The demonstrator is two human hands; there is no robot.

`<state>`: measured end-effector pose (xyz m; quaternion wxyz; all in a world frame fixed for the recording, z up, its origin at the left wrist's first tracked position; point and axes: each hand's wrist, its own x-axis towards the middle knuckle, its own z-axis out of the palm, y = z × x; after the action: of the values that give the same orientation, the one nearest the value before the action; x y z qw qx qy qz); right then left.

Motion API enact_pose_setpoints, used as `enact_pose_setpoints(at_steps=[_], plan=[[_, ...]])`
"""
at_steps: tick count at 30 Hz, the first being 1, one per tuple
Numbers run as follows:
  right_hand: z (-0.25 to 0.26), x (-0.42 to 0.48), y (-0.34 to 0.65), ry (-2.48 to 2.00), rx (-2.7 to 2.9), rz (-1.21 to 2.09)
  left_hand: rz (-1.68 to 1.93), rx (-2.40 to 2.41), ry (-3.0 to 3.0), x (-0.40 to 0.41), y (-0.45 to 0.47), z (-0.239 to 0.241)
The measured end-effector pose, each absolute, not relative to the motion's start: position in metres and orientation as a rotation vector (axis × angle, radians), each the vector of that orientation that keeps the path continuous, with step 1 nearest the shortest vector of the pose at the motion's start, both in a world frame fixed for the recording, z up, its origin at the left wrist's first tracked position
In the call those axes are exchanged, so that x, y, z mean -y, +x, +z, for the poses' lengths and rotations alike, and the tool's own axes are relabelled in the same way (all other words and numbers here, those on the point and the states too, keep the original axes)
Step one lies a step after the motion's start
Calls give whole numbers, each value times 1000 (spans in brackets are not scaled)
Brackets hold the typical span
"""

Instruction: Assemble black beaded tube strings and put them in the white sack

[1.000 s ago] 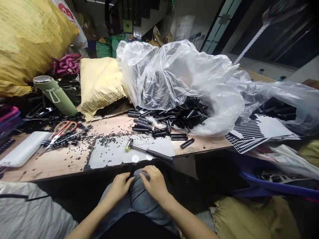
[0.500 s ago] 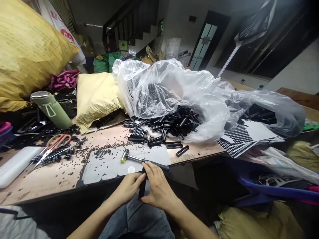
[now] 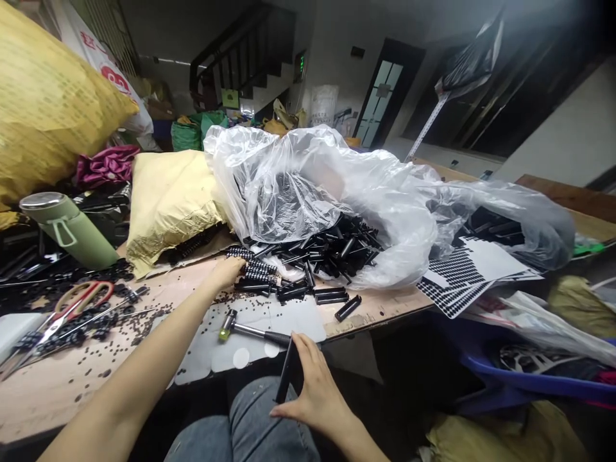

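My right hand (image 3: 315, 378) holds a slim black tube (image 3: 285, 372) upright and slightly tilted above my lap, fingertips at its top and thumb at its lower end. My left hand (image 3: 228, 273) is stretched out across the table, its bunched fingers at the left end of a small stack of studded black rods (image 3: 260, 269); the fingertips are partly hidden. Behind the right hand lies a small hammer (image 3: 255, 332) with a yellow-green face, its handle end near the tube. It rests on a pale sheet (image 3: 303, 319).
A clear plastic bag (image 3: 385, 256) spills black tubes (image 3: 337, 253) on the table. Scissors (image 3: 72, 308), a green flask (image 3: 72, 231) and tiny black bits lie to the left. A yellow sack (image 3: 173, 199) stands behind. White sheets with black dots (image 3: 452, 289) are at right.
My left hand has let go of the black tube and moved forward and left to the studded rods. My right hand keeps the tube, which is now a little further right.
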<state>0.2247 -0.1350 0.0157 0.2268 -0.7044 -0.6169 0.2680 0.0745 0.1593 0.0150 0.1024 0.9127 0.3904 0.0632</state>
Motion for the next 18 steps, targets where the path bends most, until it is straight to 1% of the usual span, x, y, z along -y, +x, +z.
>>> enact_pose_setpoints(at_steps=[5,10,13,15,18], plan=[[13,128,219,-1751,1724,788,257,-1056,2644,-150,59,21],[12,105,198,-1448,1880,951,440,-1131,2382,-108,7,49],[9,81,189,-1368,1940,952,337,-1228,2297,-76,-37,71],[6,66,187,-1394,1935,913,217,-1260,2278,-58,-58,83],[1,54,189,-1476,1906,857,95,-1226,2249,-42,-66,87]])
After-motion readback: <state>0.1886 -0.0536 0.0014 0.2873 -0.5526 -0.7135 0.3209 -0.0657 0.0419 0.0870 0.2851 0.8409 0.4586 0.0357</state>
